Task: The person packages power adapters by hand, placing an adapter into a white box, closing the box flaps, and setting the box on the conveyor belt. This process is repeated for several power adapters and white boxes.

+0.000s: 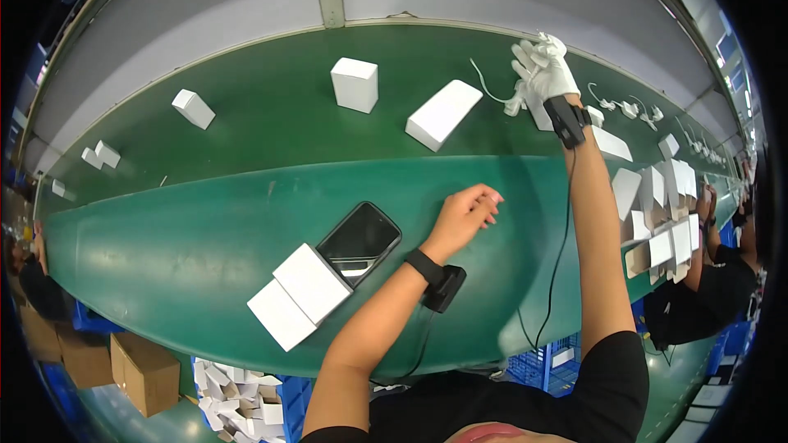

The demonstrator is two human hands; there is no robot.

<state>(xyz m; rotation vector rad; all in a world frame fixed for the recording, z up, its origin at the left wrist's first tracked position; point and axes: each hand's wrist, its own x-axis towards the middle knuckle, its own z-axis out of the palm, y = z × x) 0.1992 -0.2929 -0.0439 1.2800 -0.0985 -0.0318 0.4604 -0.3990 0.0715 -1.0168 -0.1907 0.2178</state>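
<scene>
My left hand (466,217) is bare and hovers over the near green surface, fingers loosely curled and slightly apart, with nothing in them. My right hand (545,74), in a white glove, reaches to the far green strip. A bunched white cable (552,43) shows at its fingers; white on white makes the grip hard to read. Another white cable (486,86) trails to a small white piece beside the glove. Partly under my right wrist stands a white box (539,113). To the left of it lies a longer white box (444,115).
Left of my left hand, a black phone (361,242) lies against white boxes (312,283). More white boxes (355,84) stand along the far strip. At right are coiled white cables (630,107) and open cartons (669,197) near a co-worker (706,295). A bin of white cartons (234,402) sits below.
</scene>
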